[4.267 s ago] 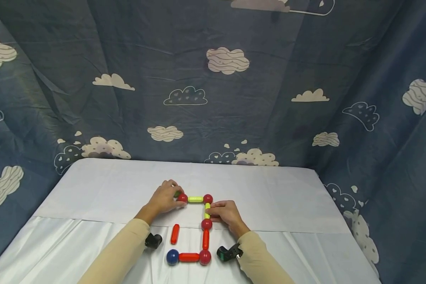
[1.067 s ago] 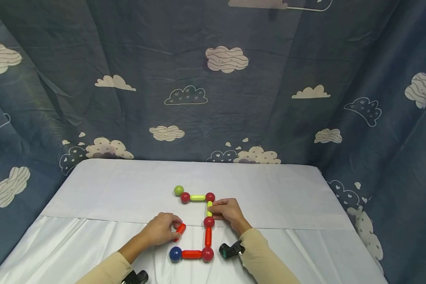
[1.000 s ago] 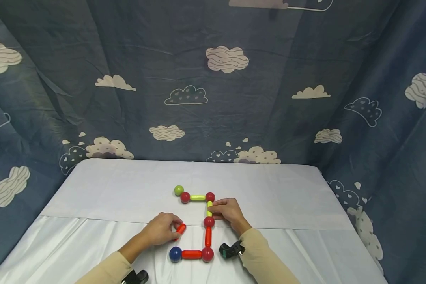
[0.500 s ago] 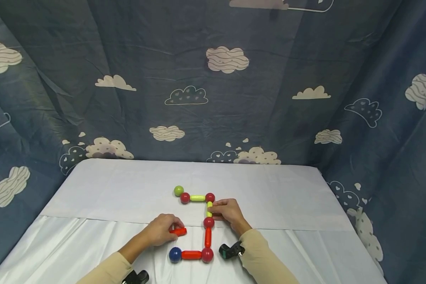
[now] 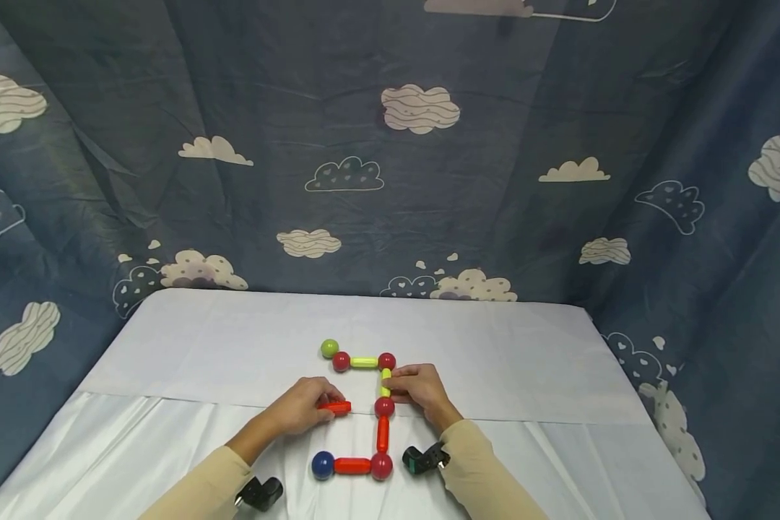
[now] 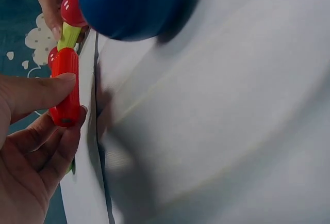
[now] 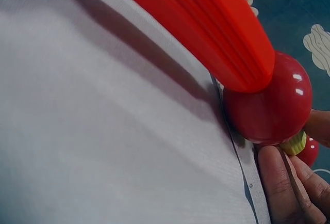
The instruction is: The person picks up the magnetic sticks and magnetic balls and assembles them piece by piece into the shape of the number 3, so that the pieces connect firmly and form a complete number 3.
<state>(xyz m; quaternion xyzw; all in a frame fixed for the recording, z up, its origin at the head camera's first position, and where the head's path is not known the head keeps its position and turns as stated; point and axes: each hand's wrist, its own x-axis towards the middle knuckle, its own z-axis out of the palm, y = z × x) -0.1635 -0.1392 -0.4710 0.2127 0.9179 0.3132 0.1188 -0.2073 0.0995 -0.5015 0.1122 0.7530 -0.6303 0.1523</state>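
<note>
My left hand [image 5: 301,406] pinches a loose red rod [image 6: 66,87] between thumb and fingers, its free end pointing right toward a dark red ball [image 5: 384,407]. A gap stays between rod and ball. My right hand [image 5: 422,391] pinches the upright yellow-green rod [image 5: 386,383] on the right side of the joined ball-and-rod shape. Above that rod sits another dark red ball [image 5: 386,361], linked by a level yellow-green rod [image 5: 365,362] to a dark red ball [image 5: 341,362]. Below, a red rod [image 5: 383,435] runs down to a corner ball [image 5: 381,466].
A bottom red rod [image 5: 352,466] joins the corner ball to a blue ball [image 5: 323,465]. One green ball [image 5: 329,349] touches the upper left red ball. Everything lies on a white cloth-covered table [image 5: 494,361], with a dark cloud-print curtain [image 5: 481,217] behind and at the sides.
My left hand left the upper left balls, uncovering the green ball, and took up the loose red rod. It turned the rod level and moved it slightly away and right. My right hand stayed.
</note>
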